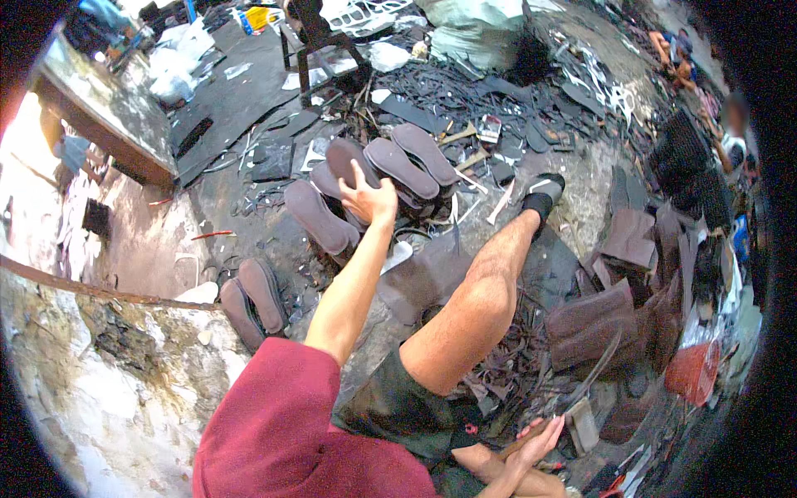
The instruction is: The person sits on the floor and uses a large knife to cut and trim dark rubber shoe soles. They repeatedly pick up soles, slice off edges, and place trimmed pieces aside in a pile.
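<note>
My left hand [369,202] reaches forward over a spread of brown shoe soles. Its fingers are on a darker brown sole [352,159], gripping it near the end closest to me. Beside it lie more soles: a long one [320,217] to the left and two overlapping ones [402,168] to the right. Low at the right, by my bent knee, my right hand [535,448] is closed around a narrow brown piece [516,440]; most of it is hidden, so its kind is unclear. A pale grey block [583,427] is just beyond those fingers.
A pair of soles [254,303] lies left of my arm, near a stained wall ledge [108,357]. Dark scraps [448,91] litter the floor ahead, past a chair [320,46]. Brown sheets [594,324] and a red basket [693,373] are at right. Other people [735,137] sit far right.
</note>
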Available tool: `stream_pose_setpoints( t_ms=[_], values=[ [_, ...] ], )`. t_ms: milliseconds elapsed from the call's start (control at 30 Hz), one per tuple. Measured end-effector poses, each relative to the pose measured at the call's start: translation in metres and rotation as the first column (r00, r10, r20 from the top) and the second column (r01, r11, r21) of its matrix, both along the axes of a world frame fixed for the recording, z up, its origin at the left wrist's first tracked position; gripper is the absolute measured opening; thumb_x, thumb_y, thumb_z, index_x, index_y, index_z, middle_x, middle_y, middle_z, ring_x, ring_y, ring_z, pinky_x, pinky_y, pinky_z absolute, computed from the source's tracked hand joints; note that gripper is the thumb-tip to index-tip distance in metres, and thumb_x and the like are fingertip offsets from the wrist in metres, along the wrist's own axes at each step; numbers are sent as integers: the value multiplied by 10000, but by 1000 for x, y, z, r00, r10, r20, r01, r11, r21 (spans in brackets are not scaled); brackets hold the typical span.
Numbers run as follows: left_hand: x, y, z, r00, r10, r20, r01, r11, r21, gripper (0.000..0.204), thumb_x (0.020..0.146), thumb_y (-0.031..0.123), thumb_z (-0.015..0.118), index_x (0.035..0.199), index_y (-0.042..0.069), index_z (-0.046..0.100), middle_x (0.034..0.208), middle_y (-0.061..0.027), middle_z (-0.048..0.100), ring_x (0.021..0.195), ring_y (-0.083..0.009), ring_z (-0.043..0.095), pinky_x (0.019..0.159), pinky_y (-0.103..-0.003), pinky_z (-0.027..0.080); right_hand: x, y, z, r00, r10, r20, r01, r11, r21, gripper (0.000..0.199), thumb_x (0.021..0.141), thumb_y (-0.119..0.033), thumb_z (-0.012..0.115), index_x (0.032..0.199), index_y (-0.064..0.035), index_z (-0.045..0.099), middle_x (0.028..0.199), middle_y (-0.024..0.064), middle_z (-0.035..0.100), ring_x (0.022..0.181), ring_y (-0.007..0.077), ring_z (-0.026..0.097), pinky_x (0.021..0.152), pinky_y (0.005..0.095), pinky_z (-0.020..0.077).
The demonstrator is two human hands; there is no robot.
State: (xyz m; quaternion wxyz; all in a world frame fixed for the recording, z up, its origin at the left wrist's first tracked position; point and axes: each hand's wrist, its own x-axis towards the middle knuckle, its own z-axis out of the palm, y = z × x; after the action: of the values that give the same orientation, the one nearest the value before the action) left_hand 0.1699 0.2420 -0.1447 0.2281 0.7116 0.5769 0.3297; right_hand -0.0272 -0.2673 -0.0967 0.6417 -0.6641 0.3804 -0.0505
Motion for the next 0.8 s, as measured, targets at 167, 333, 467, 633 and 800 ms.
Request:
stream_pose_setpoints(
  t_ms=[167,333,467,633,800],
  values=[
    [9,26,-50,872,102,-479,-144,988,-52,838,752,298,767,1484,141,391,1589,-173,211,1342,-397,370,1075,-480,373,20,-17,1,997,-75,31,78,993,-84,515,1024,-400,486,1470,-153,410,771,26,527,523,115,450,413,258,375],
    [-10,51,-45,847,43,-530,-114,988,-102,873,734,302,772,1496,149,377,1608,-180,193,1455,-409,226,1151,-475,289,92,-38,-49,990,-77,121,104,968,-229,479,986,-461,545,1302,-102,558,734,-8,491,538,99,442,435,256,354],
    [-25,44,-18,869,25,-495,51,989,139,840,746,453,706,1466,108,445,1567,-285,234,1440,-491,200,1152,-571,241,159,-14,-58,983,-17,-182,-87,836,-543,525,787,-535,773,826,-16,708,791,66,675,760,205,616,704,372,483],
    [-51,-69,59,813,-568,127,480,778,404,500,829,202,777,1291,76,631,1515,-248,389,1408,-360,366,1151,-447,285,176,-58,-108,980,-187,68,188,760,-622,657,658,-167,916,1135,-31,484,1088,82,595,926,197,570,859,374,490],
    [-119,-210,147,260,-737,624,776,544,319,419,828,-12,676,1230,-74,573,1379,-240,527,1260,-323,532,1094,-432,383,152,-74,-49,943,50,328,-30,997,-66,248,737,-121,841,878,-37,654,820,-10,621,802,124,596,795,304,490]
  ],
)
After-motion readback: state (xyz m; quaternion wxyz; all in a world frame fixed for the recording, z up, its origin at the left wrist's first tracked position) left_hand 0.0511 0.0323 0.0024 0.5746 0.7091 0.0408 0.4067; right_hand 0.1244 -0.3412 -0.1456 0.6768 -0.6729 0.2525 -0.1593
